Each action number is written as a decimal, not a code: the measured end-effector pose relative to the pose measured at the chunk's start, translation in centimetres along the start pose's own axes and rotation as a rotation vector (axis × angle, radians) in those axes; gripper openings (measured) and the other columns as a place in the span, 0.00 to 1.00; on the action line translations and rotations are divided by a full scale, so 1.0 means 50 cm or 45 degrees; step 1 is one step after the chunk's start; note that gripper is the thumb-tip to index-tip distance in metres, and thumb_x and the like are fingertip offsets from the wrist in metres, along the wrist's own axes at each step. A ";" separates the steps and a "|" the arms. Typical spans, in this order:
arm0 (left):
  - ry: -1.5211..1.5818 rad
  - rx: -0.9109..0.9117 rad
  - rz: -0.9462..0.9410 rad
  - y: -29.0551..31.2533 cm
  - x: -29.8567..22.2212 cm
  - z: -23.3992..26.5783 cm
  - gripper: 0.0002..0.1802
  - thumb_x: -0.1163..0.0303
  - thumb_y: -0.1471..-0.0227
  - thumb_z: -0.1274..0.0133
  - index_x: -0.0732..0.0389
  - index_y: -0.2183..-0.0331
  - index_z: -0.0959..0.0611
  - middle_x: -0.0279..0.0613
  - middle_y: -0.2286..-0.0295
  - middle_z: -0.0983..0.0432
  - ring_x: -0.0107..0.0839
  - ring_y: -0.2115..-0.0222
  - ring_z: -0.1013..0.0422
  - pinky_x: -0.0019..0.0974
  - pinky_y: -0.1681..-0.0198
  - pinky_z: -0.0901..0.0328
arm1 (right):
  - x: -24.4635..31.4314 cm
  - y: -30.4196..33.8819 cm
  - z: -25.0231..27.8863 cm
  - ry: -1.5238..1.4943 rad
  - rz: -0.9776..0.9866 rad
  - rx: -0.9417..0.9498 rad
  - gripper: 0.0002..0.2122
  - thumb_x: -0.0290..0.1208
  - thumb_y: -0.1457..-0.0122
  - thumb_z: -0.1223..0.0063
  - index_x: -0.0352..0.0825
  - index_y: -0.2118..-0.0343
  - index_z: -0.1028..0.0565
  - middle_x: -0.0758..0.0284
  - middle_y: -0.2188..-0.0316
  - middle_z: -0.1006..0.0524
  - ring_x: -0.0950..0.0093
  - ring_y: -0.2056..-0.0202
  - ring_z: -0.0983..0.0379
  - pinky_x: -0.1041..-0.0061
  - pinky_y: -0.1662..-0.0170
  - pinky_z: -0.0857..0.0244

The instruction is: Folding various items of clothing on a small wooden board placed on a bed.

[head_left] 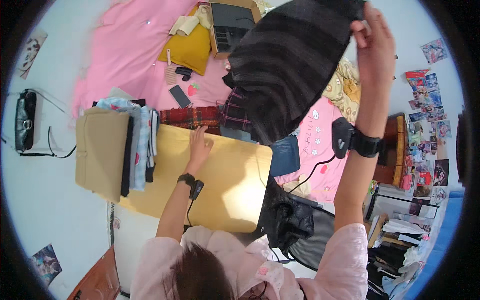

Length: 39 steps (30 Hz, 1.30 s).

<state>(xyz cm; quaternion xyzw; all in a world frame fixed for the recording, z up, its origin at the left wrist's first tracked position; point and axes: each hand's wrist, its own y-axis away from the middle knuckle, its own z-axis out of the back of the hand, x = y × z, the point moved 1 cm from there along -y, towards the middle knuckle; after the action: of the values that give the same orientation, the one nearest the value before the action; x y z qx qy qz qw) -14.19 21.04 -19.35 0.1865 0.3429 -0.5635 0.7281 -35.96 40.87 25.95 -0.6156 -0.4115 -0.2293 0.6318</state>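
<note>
A long black garment (290, 60) with dark grey stripes hangs stretched across the upper middle; its exact kind I cannot tell. My right hand (374, 42), raised high at the upper right, is closed on the garment's edge. Its lower end drapes down to the far right corner of a light wooden table (215, 175). My left hand (200, 146) rests at the table's far edge with fingers apart, holding nothing. Just beyond its fingertips lies a red plaid cloth (190, 117). A dark plaid piece (236, 111) shows partly under the black garment.
A stack of folded clothes (102, 150) stands on the table's left side. Beyond, the pink bed (125, 50) holds a phone (180, 96), a mustard cushion (192, 47), an open box (232, 25) and folded jeans (285, 156). A black bag (287, 217) sits right of the table.
</note>
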 end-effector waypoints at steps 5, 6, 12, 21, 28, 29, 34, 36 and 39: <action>0.790 -0.006 0.355 -0.023 -0.012 0.022 0.42 0.65 0.55 0.43 0.60 0.42 0.47 0.48 0.43 0.50 0.41 0.42 0.53 0.41 0.40 0.57 | 0.234 0.024 0.097 -0.443 0.158 0.218 0.09 0.25 0.40 0.57 0.31 0.59 0.29 0.65 0.68 0.24 0.86 0.74 0.30 0.90 0.68 0.36; 0.830 -0.041 0.438 -0.016 -0.013 0.032 0.44 0.60 0.51 0.45 0.56 0.40 0.52 0.44 0.41 0.54 0.38 0.40 0.56 0.39 0.39 0.59 | 0.268 0.052 0.096 -0.225 0.366 0.045 0.07 0.28 0.41 0.55 0.32 0.63 0.27 0.63 0.68 0.24 0.82 0.73 0.30 0.86 0.68 0.36; 1.298 -0.279 0.163 0.088 0.043 0.021 0.41 0.59 0.51 0.46 0.58 0.41 0.46 0.48 0.42 0.51 0.38 0.42 0.50 0.36 0.42 0.52 | 0.378 0.178 0.086 0.016 0.393 -0.252 0.09 0.29 0.42 0.54 0.31 0.62 0.28 0.62 0.66 0.24 0.78 0.67 0.29 0.83 0.63 0.34; 1.018 -0.093 0.579 0.307 0.064 0.101 0.39 0.60 0.53 0.45 0.60 0.43 0.42 0.49 0.46 0.45 0.38 0.45 0.46 0.37 0.44 0.49 | 0.177 0.347 0.079 0.054 -0.337 -0.297 0.06 0.29 0.41 0.51 0.33 0.66 0.28 0.70 0.81 0.27 0.76 0.77 0.25 0.83 0.75 0.37; 0.694 0.118 0.893 0.405 0.119 0.226 0.37 0.61 0.54 0.44 0.62 0.45 0.39 0.50 0.48 0.41 0.38 0.46 0.43 0.38 0.45 0.47 | -0.064 0.536 0.168 0.476 -0.820 0.031 0.07 0.30 0.40 0.55 0.32 0.71 0.30 0.69 0.76 0.27 0.72 0.73 0.23 0.83 0.74 0.33; 0.644 0.151 0.932 0.384 0.117 0.234 0.37 0.61 0.54 0.43 0.63 0.45 0.39 0.50 0.49 0.40 0.38 0.47 0.43 0.38 0.45 0.47 | -0.099 0.566 0.171 0.560 -0.881 0.123 0.08 0.29 0.40 0.55 0.30 0.71 0.31 0.67 0.75 0.28 0.71 0.73 0.23 0.82 0.74 0.32; 0.379 0.364 1.060 0.424 0.126 0.317 0.36 0.61 0.55 0.43 0.64 0.47 0.37 0.51 0.51 0.37 0.38 0.48 0.41 0.38 0.46 0.46 | -0.202 0.736 0.178 1.114 -0.913 0.505 0.14 0.25 0.47 0.49 0.24 0.59 0.33 0.52 0.64 0.29 0.59 0.63 0.28 0.68 0.61 0.33; 0.278 0.426 1.103 0.399 0.131 0.342 0.36 0.62 0.55 0.42 0.65 0.47 0.36 0.51 0.51 0.36 0.38 0.49 0.40 0.39 0.46 0.45 | -0.182 0.773 0.127 1.229 -0.647 0.538 0.20 0.23 0.50 0.48 0.27 0.54 0.36 0.48 0.57 0.33 0.53 0.54 0.35 0.62 0.52 0.39; 0.177 0.472 1.088 0.387 0.114 0.376 0.35 0.62 0.55 0.42 0.65 0.48 0.35 0.51 0.52 0.35 0.38 0.49 0.39 0.39 0.47 0.44 | -0.155 0.801 0.018 1.192 -0.332 0.636 0.23 0.22 0.52 0.48 0.31 0.51 0.37 0.49 0.50 0.39 0.52 0.50 0.40 0.62 0.48 0.42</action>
<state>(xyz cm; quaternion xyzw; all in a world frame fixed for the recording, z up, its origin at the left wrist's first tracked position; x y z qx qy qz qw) 10.34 10.46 -12.55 0.4752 0.1769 -0.2513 0.8245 -8.59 45.56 -3.95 -0.2230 -0.2011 -0.4505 0.8407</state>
